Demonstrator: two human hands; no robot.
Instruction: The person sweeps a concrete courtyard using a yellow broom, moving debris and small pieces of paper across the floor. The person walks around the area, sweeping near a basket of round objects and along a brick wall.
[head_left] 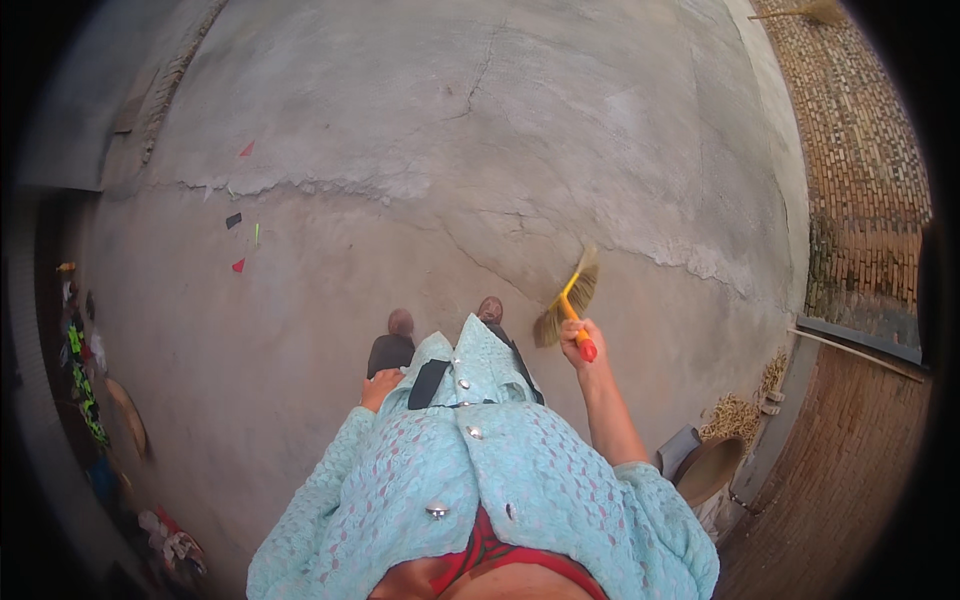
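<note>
My right hand (pixel 582 343) is wrapped round the orange, red-tipped handle of a hand broom (pixel 577 292). The broom has a yellow neck and a fan of tan and greenish bristles, angled over the concrete floor (pixel 350 260) ahead and to the right of my feet. My left hand (pixel 380 388) rests against my dark trouser leg beside the hem of my light blue knitted jacket (pixel 390 480). Its fingers lie flat, partly covered by the clothing, and nothing shows in them. Small scraps lie at the left: a red scrap (pixel 238 265), a black scrap (pixel 234 220) and a green strip (pixel 257 234).
Another red scrap (pixel 247 148) lies farther off. A rough raised crack (pixel 330 187) crosses the floor. A brick wall (pixel 855 160) stands right, with a round basket (pixel 710 470) and a tan heap (pixel 733 415) near its foot. Mixed clutter (pixel 80 370) lines the left side.
</note>
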